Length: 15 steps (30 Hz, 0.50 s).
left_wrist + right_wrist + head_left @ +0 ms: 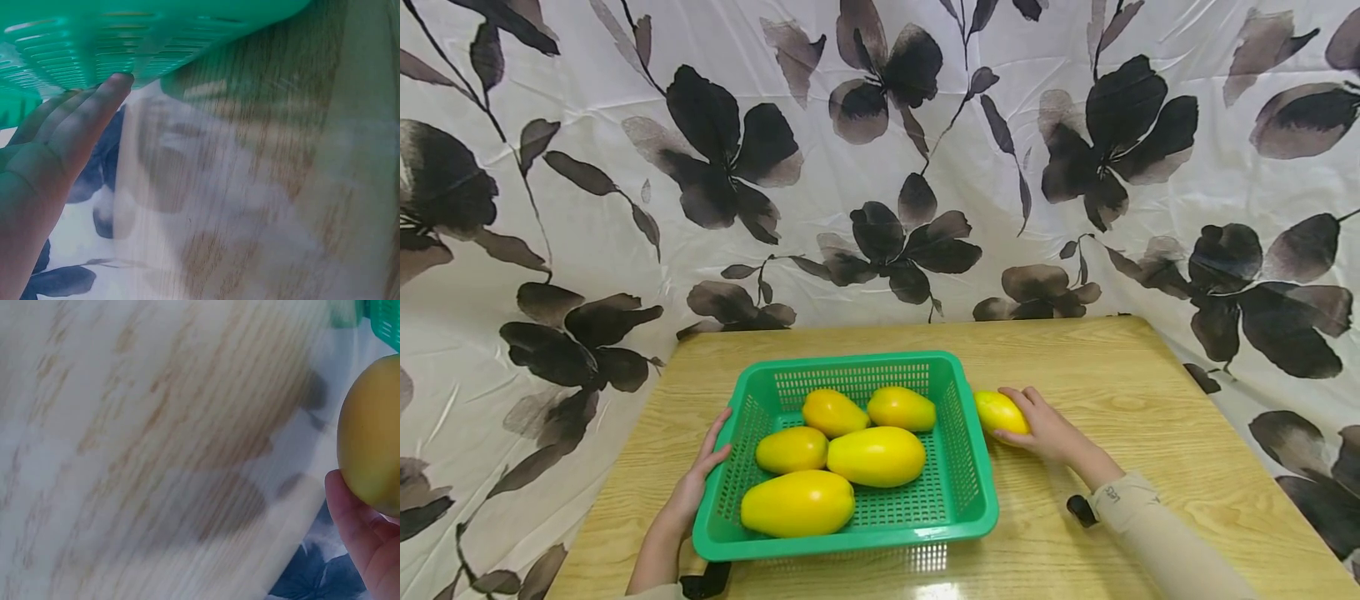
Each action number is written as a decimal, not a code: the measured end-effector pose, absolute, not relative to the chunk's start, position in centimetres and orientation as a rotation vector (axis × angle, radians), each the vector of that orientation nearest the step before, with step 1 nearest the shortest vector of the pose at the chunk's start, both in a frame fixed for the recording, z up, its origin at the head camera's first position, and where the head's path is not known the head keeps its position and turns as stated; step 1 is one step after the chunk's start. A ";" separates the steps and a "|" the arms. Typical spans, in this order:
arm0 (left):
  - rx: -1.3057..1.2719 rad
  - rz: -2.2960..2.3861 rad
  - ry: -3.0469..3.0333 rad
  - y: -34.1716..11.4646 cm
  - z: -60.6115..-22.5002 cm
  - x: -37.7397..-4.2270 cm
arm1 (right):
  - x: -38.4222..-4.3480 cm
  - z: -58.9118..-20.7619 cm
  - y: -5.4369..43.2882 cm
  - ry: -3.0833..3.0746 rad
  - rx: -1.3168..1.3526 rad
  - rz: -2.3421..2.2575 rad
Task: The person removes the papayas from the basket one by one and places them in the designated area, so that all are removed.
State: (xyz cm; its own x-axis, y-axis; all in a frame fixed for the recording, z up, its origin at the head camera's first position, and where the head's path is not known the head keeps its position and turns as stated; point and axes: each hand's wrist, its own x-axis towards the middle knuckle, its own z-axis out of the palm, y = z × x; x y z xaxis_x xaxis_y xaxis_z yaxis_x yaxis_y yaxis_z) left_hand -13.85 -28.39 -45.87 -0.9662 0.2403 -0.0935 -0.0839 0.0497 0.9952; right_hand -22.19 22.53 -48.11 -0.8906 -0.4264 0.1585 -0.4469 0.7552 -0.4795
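Note:
A green plastic basket with slotted walls stands in front of me, with several yellow papayas lying in it. My left hand rests along its left side, straight fingers against the outer wall in the left wrist view. To the right of the basket, my right hand grips another yellow papaya, close beside the right wall. In the right wrist view this papaya is partly cut off by the frame edge, with fingertips on its lower side.
The basket and papayas are on a light wooden table. A white cloth with dark flowers hangs behind and along both sides of it. Black straps show at both wrists.

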 end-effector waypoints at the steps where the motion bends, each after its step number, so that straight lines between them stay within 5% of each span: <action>1: 0.162 2.012 2.090 -28.4 -45.9 -13.8 | -22.2 -48.2 22.5 -2.907 0.724 0.807; 15: 0.157 2.017 2.077 -28.3 -45.8 -13.8 | -22.1 -48.9 22.9 -2.936 0.715 0.802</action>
